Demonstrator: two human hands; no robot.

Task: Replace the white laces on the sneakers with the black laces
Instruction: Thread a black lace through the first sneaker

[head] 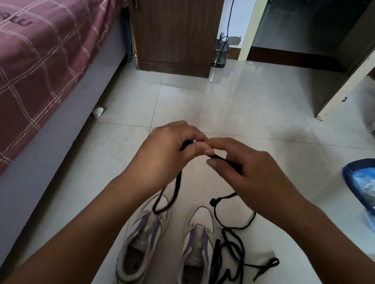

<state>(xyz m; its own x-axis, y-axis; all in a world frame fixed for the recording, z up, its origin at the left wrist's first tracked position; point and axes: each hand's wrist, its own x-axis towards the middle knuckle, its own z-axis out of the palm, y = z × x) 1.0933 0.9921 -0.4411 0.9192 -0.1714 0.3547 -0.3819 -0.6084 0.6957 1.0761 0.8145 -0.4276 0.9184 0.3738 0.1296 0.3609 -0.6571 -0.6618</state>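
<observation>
Both hands met above the floor, fingertips together. Left hand [169, 149] pinched a black lace [177, 187] between thumb and curled fingers; right hand [246, 170] pinched the same lace just beside it, a short taut stretch showing between the two thumbs. From the left hand the lace hung in a loop down to the toe of the left sneaker [139, 249]. From under the right hand the lace trailed down past a small knot and ran into a loose black tangle [227, 267] on the floor.

Landmark: the pair of sneakers. Left sneaker and right sneaker [195, 258] stood side by side, toes pointing away from the wearer, directly below the hands. No white laces seen in the eyelets. The black tangle lay just right of the right sneaker, partly on a white cloth [264, 257].

Bed [29, 39] with maroon checked cover well left of the sneakers. Brown cabinet [173, 22] far beyond them. Blue bin [374, 188] well to their right.
</observation>
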